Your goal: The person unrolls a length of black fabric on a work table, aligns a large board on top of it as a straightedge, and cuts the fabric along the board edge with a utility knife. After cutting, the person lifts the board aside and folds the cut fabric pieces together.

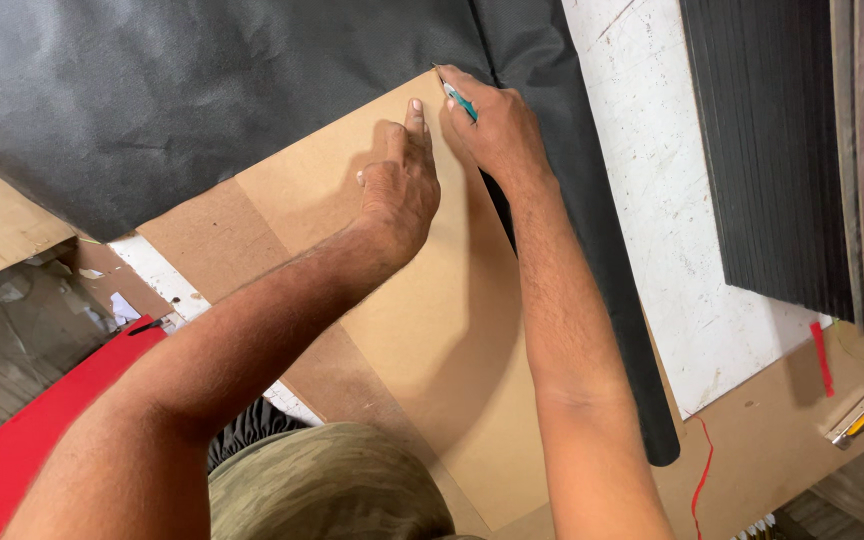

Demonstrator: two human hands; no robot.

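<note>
A tan fibreboard panel (442, 320) lies on a sheet of black fabric (172, 90) spread over the worktable. My left hand (399, 185) presses flat on the panel near its far corner, fingers pointing away from me. My right hand (489, 125) is closed around a slim teal-handled cutter (457, 98), its tip at the panel's far corner where board meets fabric. The two hands are close together, almost touching.
A white scratched board (672, 200) lies to the right, with a stack of dark sheets (772, 150) beyond it. A small yellow-and-metal tool (855, 418) lies at the right edge. Red material (12, 450) sits at lower left.
</note>
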